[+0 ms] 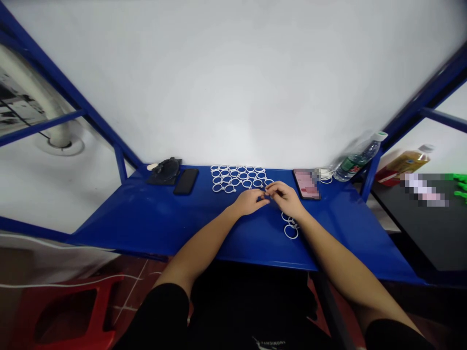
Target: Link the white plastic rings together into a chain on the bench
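Both hands meet over the blue table, just in front of rows of thin white rings (235, 181), each with a small knob. My left hand (249, 202) has its fingers bent and its thumb reaching toward the other hand; anything between its fingertips is too small to make out. With fingertips pinched, my right hand (287, 199) is at the near edge of a white ring (269, 182) at the right end of the front row. A few loose white rings (291, 231) lie under and beside my right wrist, partly hidden by it.
On the blue table (146, 223), a black phone (186, 181) and a dark pouch-like item (166, 171) lie left. To the right are a lit phone (307, 184), a white cable (326, 175) and a leaning plastic bottle (359, 158). Blue frame posts flank the table; a red stool (102, 311) stands lower left.
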Tool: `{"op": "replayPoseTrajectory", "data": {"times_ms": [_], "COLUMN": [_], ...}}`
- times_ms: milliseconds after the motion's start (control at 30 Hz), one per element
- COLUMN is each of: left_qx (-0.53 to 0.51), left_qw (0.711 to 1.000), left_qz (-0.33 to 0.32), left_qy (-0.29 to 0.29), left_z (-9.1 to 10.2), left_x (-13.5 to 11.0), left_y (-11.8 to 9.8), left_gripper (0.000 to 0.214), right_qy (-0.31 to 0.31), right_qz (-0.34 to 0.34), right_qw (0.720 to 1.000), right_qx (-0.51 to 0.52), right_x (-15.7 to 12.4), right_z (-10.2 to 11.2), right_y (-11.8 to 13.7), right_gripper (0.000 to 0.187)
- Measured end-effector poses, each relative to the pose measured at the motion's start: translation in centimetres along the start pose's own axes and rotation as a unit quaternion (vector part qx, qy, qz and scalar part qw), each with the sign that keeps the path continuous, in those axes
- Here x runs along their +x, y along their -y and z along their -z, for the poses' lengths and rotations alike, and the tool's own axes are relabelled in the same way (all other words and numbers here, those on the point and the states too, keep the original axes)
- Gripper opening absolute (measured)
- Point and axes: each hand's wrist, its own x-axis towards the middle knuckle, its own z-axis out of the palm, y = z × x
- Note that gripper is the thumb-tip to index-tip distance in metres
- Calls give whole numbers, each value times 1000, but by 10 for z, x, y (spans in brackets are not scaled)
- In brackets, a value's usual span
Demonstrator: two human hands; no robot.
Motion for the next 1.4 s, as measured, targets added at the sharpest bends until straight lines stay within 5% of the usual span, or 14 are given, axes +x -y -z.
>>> {"op": "replayPoseTrajectory", "data": {"times_ms": [267, 700, 833, 1000, 1233, 1400], "left_qx": [-226, -310, -336, -337, -318, -273], "left_qw": [973, 929, 923, 927, 938, 957], "left_qz": [54, 38, 37, 32, 57, 41], "left_qy": [6, -200, -183, -160, -126, -83], "left_z": [-9, -6, -4, -5, -5, 5], "left_x": [3, 10, 10, 10, 8, 6], "left_y": [7, 7, 4, 5, 6, 5], "left_gripper": [32, 30, 26, 15, 10, 17], "right_qy": [-36, -76, -35, 49, 137, 135], "right_qz": [-58, -85, -99, -59, -6, -5], "right_qw": [986, 989, 993, 994, 980, 976], "right_qx": [154, 90, 51, -80, -145, -169], "right_x": [0, 1, -1, -2, -4, -2], "right_z": [-4, -7, -8, -6, -4, 1], "right_y": [-18, -24, -22, -16, -10, -15], "right_gripper": [23, 36, 50, 20, 30, 20]}}
